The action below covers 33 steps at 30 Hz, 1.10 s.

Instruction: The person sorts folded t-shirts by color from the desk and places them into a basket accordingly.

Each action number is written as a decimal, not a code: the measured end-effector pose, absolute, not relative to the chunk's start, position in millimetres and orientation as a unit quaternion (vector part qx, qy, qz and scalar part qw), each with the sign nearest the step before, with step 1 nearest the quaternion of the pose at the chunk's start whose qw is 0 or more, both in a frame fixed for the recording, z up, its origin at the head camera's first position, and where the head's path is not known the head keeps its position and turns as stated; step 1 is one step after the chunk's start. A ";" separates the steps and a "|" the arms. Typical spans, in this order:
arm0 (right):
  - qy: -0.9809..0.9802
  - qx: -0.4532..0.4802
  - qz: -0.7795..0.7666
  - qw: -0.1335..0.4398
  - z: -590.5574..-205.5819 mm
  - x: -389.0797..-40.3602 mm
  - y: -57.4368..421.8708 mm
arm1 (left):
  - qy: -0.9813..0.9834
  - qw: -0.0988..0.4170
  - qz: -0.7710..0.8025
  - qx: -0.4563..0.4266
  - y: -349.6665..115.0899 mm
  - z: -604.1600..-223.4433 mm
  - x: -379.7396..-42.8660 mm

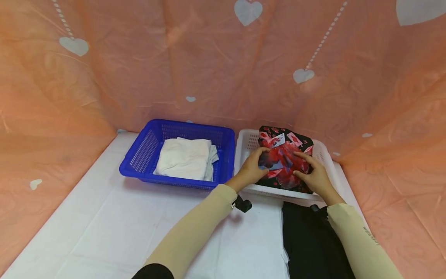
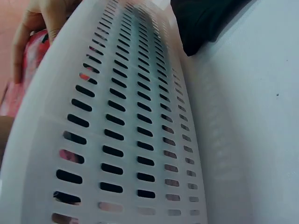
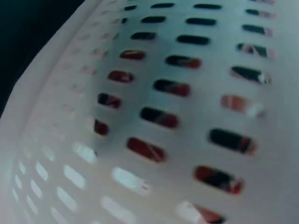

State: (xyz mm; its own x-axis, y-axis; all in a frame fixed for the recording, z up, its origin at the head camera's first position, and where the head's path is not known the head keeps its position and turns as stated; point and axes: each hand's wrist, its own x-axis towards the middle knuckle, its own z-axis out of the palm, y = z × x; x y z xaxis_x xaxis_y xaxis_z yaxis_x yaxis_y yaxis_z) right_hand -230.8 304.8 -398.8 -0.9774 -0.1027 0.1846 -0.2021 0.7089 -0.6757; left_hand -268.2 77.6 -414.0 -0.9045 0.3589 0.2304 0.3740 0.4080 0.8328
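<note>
A folded black cloth with red and pink flowers (image 1: 285, 155) lies in the white basket (image 1: 240, 155), its back edge standing up against the far rim. My left hand (image 1: 251, 167) touches the cloth's left side, thumb and fingers spread apart over the print. On the right side, my right hand (image 1: 315, 176) rests its thumb and forefinger on top of the fabric. In the left wrist view that hand's fingers (image 2: 55, 18) lie nearly straight over the red cloth. Only the slotted basket wall (image 3: 187, 130) and bits of print through it show in the right wrist view.
A blue basket (image 1: 136, 164) holding folded white cloth (image 1: 184, 157) stands to the left. Black cloth (image 1: 310, 240) lies on the white-covered table (image 1: 104, 224) in front of the white basket. An orange sheet with hearts (image 1: 209, 58) hangs behind and at both sides.
</note>
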 end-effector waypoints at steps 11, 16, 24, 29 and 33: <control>-0.930 0.070 0.361 0.013 -414.0 -242.2 314.1 | -0.857 -0.089 -0.482 -0.159 83.1 -417.0 -272.8; -0.932 0.075 0.354 -0.006 -420.2 -247.1 315.9 | -0.879 -0.117 -0.444 -0.133 84.8 -415.7 -273.2; -0.949 0.066 0.305 -0.045 -427.4 -250.2 314.2 | -0.909 -0.143 -0.379 -0.101 82.6 -416.9 -274.8; -0.955 0.073 0.275 -0.080 -427.8 -250.7 313.8 | -0.918 -0.161 -0.353 -0.078 84.0 -419.4 -278.5; -0.958 0.075 0.263 -0.087 -427.4 -250.9 314.3 | -0.918 -0.176 -0.348 -0.069 86.0 -421.4 -281.0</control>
State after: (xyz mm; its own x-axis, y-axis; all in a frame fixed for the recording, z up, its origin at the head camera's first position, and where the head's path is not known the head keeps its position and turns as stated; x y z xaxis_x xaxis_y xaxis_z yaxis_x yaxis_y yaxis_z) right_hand -250.9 314.3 -427.4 -0.9737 -0.1889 -0.1276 -0.0972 0.8505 -0.5170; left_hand -281.0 86.0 -421.4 -0.9286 0.2486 -0.2755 0.0035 0.7483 0.6634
